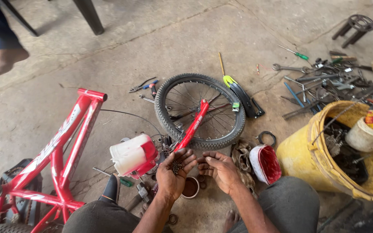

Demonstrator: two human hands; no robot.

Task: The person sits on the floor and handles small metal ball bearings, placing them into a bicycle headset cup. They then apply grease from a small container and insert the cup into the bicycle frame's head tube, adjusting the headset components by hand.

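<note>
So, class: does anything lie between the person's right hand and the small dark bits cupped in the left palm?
Nothing visible does. The left hand lies palm up with the small dark metal bits piled in it, and the right hand hovers open right beside it. Only a narrow open gap separates them, above a small round cup on the floor.

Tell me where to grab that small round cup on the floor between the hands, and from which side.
Take the small cup by its rim, from straight above. It stands upright with its mouth open, so opposite edges of the rim are free to pinch. The left hand, cupped around small dark pieces, hangs over its left edge, and the right hand is open, so the right side looks clearer.
</note>
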